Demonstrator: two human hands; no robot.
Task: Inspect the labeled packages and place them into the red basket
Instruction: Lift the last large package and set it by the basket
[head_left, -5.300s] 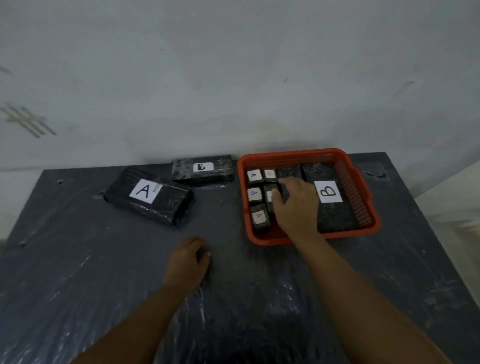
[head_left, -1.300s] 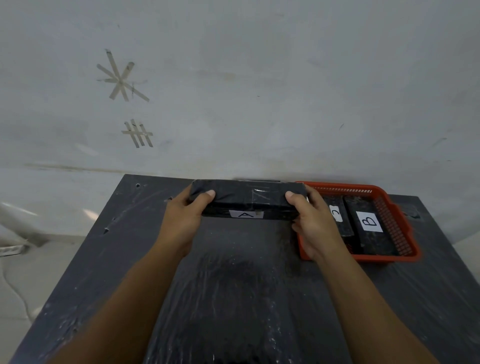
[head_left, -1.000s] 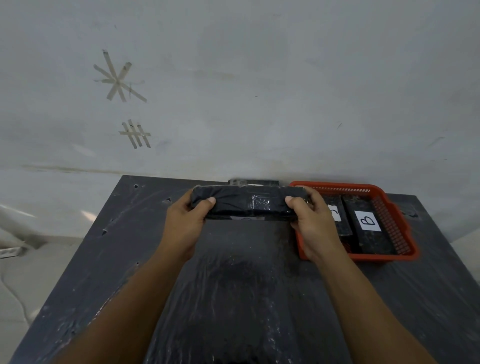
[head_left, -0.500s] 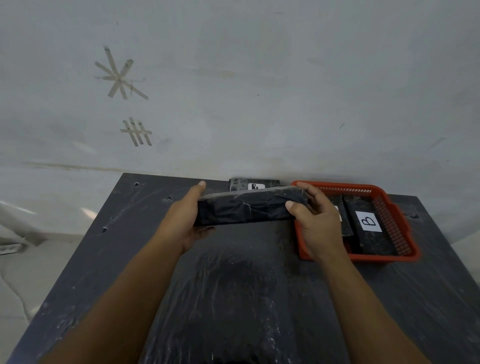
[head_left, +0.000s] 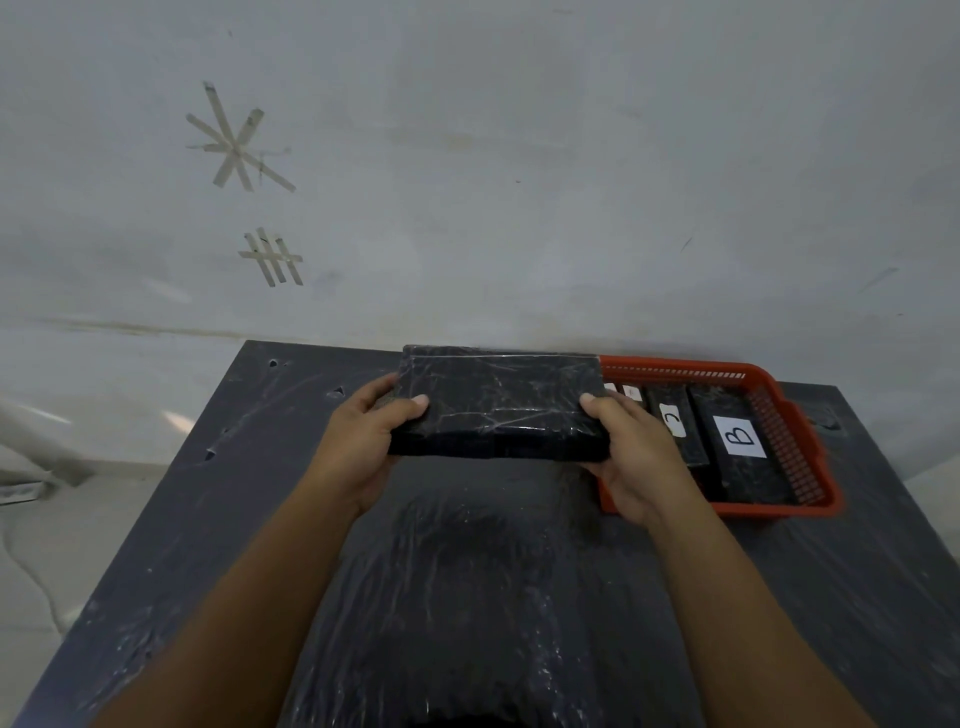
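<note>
Both hands are holding one large black package (head_left: 496, 402) up above the dark table (head_left: 218, 519) — the left hand (head_left: 358, 447) is gripping its left end and the right hand (head_left: 631, 457) its right end. Each thumb is lying curled over the top face near a front corner, while the other fingers are wrapping underneath, mostly hidden. The package is spanning the gap between the two hands, its broad shiny-wrapped face turned upward and tilting slightly toward the camera; no label is showing on this face. Its right end is sitting in front of the left edge of the red basket (head_left: 800, 436), which is resting on the table just beside the right hand.

Inside the basket, a black package marked B (head_left: 740, 441) is lying along the right side, and a narrower labelled package (head_left: 672, 421) is lying next to it. Small white labels are peeking out further left, partly covered. Tape marks (head_left: 236, 145) are sticking to the pale wall behind.
</note>
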